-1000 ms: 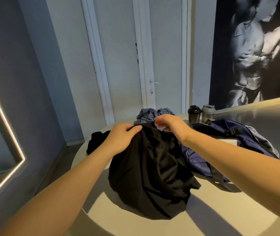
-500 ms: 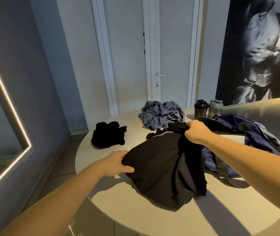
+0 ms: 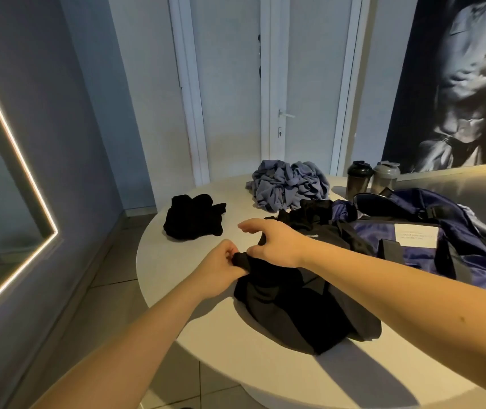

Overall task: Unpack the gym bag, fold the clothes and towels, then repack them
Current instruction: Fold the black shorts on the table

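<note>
A person's two bare hands work at a black garment (image 3: 295, 308) lying crumpled on a round white table (image 3: 171, 261), just left of and touching a navy gym bag (image 3: 472, 231) that lies slumped on its side; the bag bears a white label patch (image 3: 416, 236) with faint lines of print too small to read, and a thin pale mark (image 3: 312, 236) on the garment beside the bag is likewise illegible; the left hand (image 3: 219, 270), on the garment's far side from the bag, has its fingers curled and pinches a bunched corner of the black cloth, lifted slightly off the tabletop; the right hand (image 3: 277, 246), between that corner and the bag, hovers over the garment with its fingers loosely spread and extended away from the bag, its thumb down against the same corner of cloth; behind the bag's left end sits a crumpled grey-blue garment (image 3: 287, 184), and further left of the bag, well apart from it, a small black bundle of clothing (image 3: 193, 218); directly behind the bag stand a dark shaker bottle (image 3: 359, 180) and a grey shaker bottle (image 3: 386, 177), side by side; above the bag a black-and-white poster (image 3: 457, 84) of a muscular torso covers the wall.
</note>
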